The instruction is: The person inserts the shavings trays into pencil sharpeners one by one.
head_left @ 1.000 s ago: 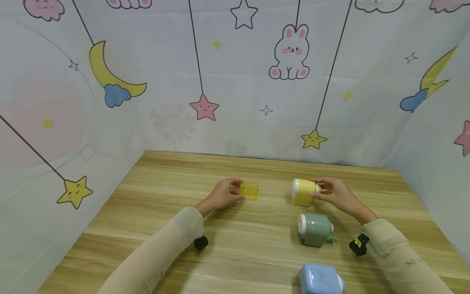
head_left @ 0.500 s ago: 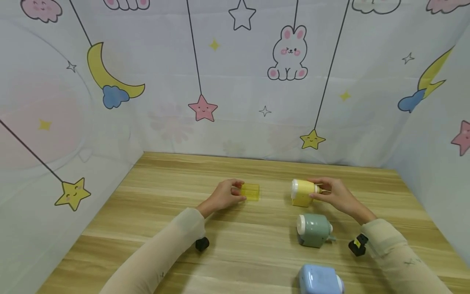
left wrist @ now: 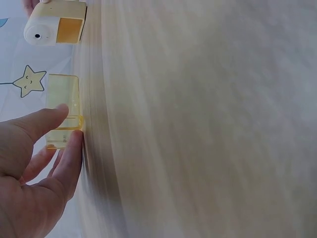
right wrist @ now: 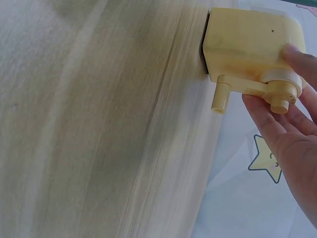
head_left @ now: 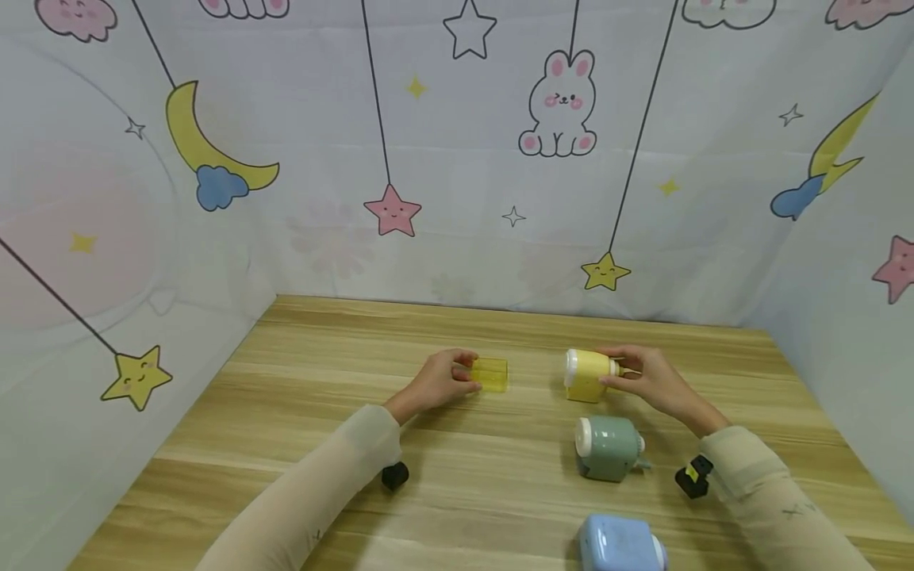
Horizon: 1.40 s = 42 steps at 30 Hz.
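Note:
My left hand (head_left: 441, 378) pinches a clear yellow shavings drawer (head_left: 493, 374) between thumb and fingers, low at the tabletop. In the left wrist view the drawer (left wrist: 63, 94) shows see-through walls. To its right, across a gap, my right hand (head_left: 653, 379) grips a yellow crank pencil sharpener (head_left: 587, 376) from the crank side. The sharpener's white front faces the drawer. The left wrist view shows an orange-toned opening (left wrist: 69, 30) beside that white front. In the right wrist view the crank handle (right wrist: 221, 96) points away from the body, with fingers around the sharpener (right wrist: 247, 42).
A green crank sharpener (head_left: 612, 448) stands nearer to me, below the yellow one. Closer still, a blue sharpener (head_left: 620, 544) is cut by the lower frame edge. Printed cloth walls (head_left: 457, 262) bound the wooden table (head_left: 343, 341) at the back and sides.
My left hand has brought the drawer slightly to the right, and the gap to the sharpener is a little narrower. The right hand and sharpener stay about where they were. The head view shifts slightly.

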Available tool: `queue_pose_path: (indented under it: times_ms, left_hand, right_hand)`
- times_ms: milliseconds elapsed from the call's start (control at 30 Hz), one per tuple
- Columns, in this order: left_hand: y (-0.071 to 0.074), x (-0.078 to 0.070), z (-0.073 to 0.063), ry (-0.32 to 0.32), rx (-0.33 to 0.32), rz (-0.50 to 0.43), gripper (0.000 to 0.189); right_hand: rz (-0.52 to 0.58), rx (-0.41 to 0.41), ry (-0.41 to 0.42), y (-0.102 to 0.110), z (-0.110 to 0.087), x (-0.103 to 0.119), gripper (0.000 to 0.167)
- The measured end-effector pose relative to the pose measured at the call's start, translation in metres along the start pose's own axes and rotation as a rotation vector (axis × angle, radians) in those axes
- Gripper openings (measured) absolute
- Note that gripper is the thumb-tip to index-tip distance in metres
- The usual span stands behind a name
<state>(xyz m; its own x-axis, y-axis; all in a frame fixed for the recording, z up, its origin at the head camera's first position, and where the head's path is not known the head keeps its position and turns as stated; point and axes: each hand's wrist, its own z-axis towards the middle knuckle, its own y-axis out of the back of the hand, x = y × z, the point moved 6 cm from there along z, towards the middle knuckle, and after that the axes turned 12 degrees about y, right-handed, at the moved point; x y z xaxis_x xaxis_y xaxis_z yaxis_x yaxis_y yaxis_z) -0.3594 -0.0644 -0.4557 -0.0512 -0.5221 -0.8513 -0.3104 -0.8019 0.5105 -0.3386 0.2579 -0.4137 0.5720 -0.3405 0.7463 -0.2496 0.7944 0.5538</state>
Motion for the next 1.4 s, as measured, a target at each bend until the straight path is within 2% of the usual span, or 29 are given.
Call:
queue_pose_path:
  times_ms: [1000,1400]
  left_hand:
    - [-0.016,-0.008,0.007,-0.028,0.037,-0.021,0.053]
    - [-0.020,-0.010,0.009,-0.043,0.047,-0.006,0.053]
  right_hand:
    - [-0.046,-0.014,0.028,0.000,0.000,0.004,0.042]
    - [-0.019,-0.001,-0.004,0.001,0.000,0.004,0.044]
